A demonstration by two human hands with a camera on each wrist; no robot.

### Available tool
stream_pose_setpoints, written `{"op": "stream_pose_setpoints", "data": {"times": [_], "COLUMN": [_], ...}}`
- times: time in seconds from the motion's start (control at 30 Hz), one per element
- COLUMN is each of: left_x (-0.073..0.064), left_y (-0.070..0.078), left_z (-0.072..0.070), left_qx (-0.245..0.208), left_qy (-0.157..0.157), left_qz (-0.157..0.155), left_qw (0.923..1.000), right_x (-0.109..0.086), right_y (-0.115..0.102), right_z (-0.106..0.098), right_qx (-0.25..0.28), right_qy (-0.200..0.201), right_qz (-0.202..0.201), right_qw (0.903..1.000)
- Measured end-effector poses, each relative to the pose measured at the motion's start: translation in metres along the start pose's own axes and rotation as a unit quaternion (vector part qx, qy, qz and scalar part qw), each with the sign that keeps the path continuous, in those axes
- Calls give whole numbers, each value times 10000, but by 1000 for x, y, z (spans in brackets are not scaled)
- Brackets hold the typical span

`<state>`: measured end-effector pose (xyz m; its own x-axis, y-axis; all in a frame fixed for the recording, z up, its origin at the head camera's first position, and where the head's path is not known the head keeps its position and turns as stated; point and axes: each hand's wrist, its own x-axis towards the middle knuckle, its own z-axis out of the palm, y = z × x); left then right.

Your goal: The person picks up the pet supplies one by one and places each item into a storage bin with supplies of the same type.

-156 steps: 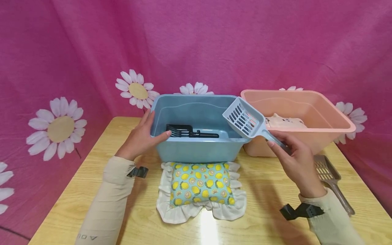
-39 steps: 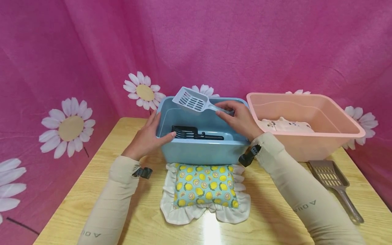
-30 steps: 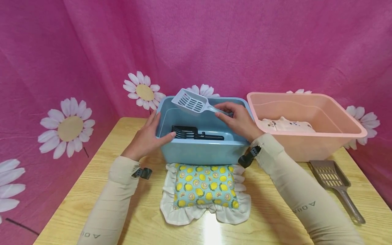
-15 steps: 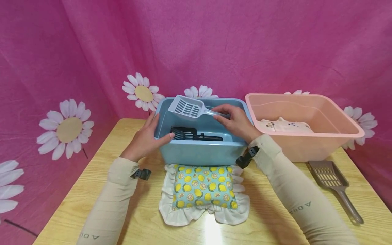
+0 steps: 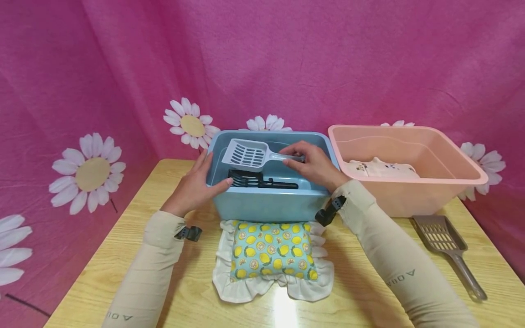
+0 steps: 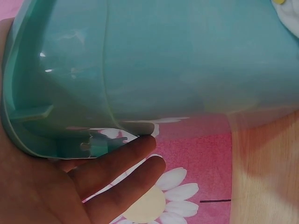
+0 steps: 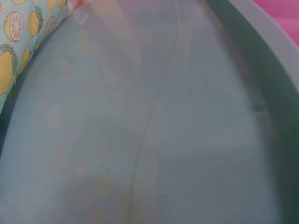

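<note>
A pale blue-grey slotted litter scoop (image 5: 247, 155) is in my right hand (image 5: 311, 164), its handle pinched between thumb and fingers. It hangs level just inside the mouth of the blue litter box (image 5: 270, 203), its head to the left. Below and in front of it, a black litter scoop (image 5: 262, 179) with fork-like tines lies in the box. My left hand (image 5: 194, 187) rests at the box's left front corner, fingers straight along the outside and thumb across the front rim. The left wrist view shows two fingers (image 6: 126, 175) extended beneath the rim. The right wrist view shows mostly box wall.
A lemon-print pillow (image 5: 270, 250) with a white ruffle lies before the blue box. To the right stands a pink litter box (image 5: 410, 196) holding a pale printed cloth item (image 5: 381, 168). A brown litter scoop (image 5: 447, 241) lies on the wooden table (image 5: 361, 296) near its right edge.
My right hand has carried the pale scoop leftward from near the pink box to above the blue box, then lowered it into its mouth. The left hand keeps its place on the box.
</note>
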<state>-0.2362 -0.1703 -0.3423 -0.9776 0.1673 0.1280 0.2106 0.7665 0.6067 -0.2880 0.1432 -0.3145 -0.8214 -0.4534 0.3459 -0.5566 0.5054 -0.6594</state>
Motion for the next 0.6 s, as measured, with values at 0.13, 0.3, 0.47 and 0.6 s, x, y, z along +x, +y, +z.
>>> {"op": "stream_pose_setpoints", "data": {"times": [0.13,0.3,0.47,0.6], "left_x": [1,2,2,1], "left_y": [-1,-1,-1,0], "left_z": [0,1,1,1], "left_qx": [22,19,36,56], "left_qy": [15,40,42,6], "left_qz": [21,16,27,-12], "left_qw": [10000,10000,10000,10000], "right_x": [1,0,0,-1], "right_y": [0,0,2,4], "right_z": [1,2,2,2], "right_qx": [-56,-115,-204,-228], "right_qy": [-87,-207,-339,-444], "right_qz": [-96,-119,-213,-208], "right_qw": [9999,9996,9990,9985]}}
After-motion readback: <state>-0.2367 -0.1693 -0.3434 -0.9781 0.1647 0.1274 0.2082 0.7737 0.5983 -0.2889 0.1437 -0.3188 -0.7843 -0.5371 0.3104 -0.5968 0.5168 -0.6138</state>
